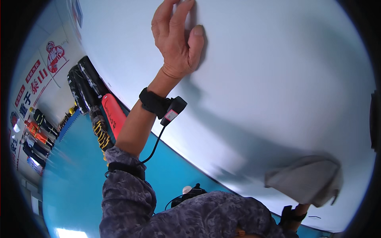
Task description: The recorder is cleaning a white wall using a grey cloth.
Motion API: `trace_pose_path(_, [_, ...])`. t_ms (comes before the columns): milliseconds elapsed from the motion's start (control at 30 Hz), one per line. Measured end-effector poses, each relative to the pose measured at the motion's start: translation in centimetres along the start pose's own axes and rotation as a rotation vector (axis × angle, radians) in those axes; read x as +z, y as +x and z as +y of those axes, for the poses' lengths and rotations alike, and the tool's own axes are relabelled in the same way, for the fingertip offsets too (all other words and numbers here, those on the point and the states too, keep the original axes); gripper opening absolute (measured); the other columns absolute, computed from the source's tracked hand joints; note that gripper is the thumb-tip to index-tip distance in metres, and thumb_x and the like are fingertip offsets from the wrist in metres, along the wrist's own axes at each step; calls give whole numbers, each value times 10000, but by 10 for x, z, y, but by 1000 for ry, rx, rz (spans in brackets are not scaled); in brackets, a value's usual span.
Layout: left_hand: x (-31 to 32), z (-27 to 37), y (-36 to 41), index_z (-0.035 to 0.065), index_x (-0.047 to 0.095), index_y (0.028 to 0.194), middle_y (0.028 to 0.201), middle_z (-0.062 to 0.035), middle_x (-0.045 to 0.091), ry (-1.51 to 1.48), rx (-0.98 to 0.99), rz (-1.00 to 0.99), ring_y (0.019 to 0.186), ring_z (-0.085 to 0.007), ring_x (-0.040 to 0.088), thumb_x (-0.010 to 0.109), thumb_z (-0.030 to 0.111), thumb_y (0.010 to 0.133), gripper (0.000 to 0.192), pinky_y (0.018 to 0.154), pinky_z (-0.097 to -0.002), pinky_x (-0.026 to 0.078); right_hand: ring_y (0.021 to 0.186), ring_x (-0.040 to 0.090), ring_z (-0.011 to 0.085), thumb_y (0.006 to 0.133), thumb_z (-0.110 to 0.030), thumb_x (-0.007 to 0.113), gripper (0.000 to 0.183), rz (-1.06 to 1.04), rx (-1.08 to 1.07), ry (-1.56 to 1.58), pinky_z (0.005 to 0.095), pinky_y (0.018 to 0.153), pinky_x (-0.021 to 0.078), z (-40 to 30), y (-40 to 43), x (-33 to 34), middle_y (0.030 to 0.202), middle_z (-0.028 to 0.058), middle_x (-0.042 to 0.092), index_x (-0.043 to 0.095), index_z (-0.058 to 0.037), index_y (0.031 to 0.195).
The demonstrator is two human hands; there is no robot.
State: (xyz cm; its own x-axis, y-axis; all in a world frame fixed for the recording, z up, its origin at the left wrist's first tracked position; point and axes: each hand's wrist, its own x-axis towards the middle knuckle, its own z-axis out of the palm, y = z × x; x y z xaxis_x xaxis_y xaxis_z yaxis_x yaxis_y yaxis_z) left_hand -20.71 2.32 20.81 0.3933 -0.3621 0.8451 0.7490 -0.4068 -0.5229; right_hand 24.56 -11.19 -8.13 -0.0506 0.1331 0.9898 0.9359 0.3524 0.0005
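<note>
My left hand [180, 38] rests on a smooth white wall [253, 74], holding nothing, with its fingers apart and the topmost ones cut by the frame edge. A black wrist strap [154, 104] with a small cabled device [174, 110] sits on that forearm. Lower on the right, a grey cloth [306, 180] is bunched at the end of my right arm, against or close to the wall. It covers my right hand, so the fingers are hidden. Below the cloth, a second black strap [290, 214] circles my right wrist.
Black punching bags [86, 80] and a red one [113, 113] bearing writing stand along the wall at left. Beside them is a post wound with yellow rope [101, 135]. Teal flooring [74, 178] spreads behind me. Firefighting suits [38, 131] line the far wall.
</note>
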Motion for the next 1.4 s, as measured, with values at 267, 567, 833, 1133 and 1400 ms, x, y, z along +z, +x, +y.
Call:
trace_pose_path(267, [16, 20, 1, 28, 496, 1286, 1348, -192, 414, -82, -58, 25, 1278, -290, 359, 463, 74, 763, 526, 1053, -434, 272, 1206, 408, 382, 730, -277, 740, 426, 168, 36, -76, 513, 1004, 318, -19, 52, 10, 1257, 208, 477, 588, -139, 1103])
trace_pose_path(567, [3, -24, -11, 117, 542, 1236, 1370, -130, 421, -46, 38, -150, 1252, -338, 380, 623, 324, 776, 511, 1008, -507, 287, 1203, 409, 376, 747, -272, 723, 381, -135, -180, 173, 516, 1006, 310, -154, 125, 145, 1241, 213, 492, 601, -128, 1078])
trace_pose_path(833, [-55, -191, -54, 55, 292, 1404, 1443, -195, 276, 363, -298, -311, 1340, -346, 245, 343, 346, 941, 550, 1104, -479, 188, 1150, 404, 385, 693, -267, 780, 481, -107, -298, 69, 509, 912, 342, -177, 141, 147, 1260, 177, 456, 557, -235, 1118])
trace_pose_path(1133, [-35, -170, -57, 51, 339, 1394, 1440, -205, 299, 227, -327, -127, 1331, -353, 269, 394, 289, 917, 535, 1095, -475, 208, 989, 560, 338, 789, -433, 682, 524, 426, 270, -144, 510, 873, 414, -27, 202, 57, 1176, 152, 533, 515, -48, 1103])
trace_pose_path(1400, [-30, -160, -47, 9, 359, 1365, 1428, -267, 281, 244, -311, -137, 1328, -418, 247, 404, 329, 913, 556, 1080, -513, 202, 1105, 475, 337, 738, -465, 725, 604, -35, -341, 14, 512, 888, 386, -229, 151, 173, 1238, 170, 475, 509, -76, 1145])
